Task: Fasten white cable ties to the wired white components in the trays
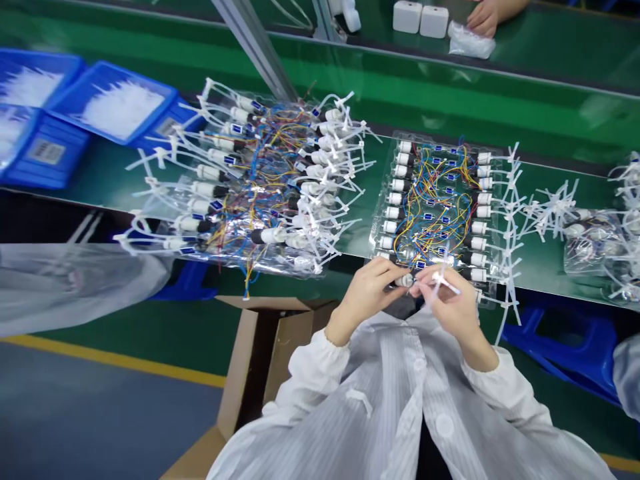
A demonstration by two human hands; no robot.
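My left hand (369,288) is closed in a pinch on a small white cylindrical part (404,281) at the near edge of a clear plastic tray (376,230). Close beside it, my right hand (456,303) pinches a white plastic strap piece (442,283), which looks like crossed cable ties. The fingertips of both hands nearly meet at the cylinder. Two columns of white and black cylinders lie in the tray, with blue, yellow and red wires (425,180) between them. White straps (511,227) stick out along the tray's right side.
Left stands a stacked pile of wired parts (270,193) with straps, and blue bins (113,100) of white strips. More bagged parts (593,243) lie right. Below are a cardboard box (250,360) and blue stool (565,347). Across the divider, another person's hand (484,17) touches a plastic bag.
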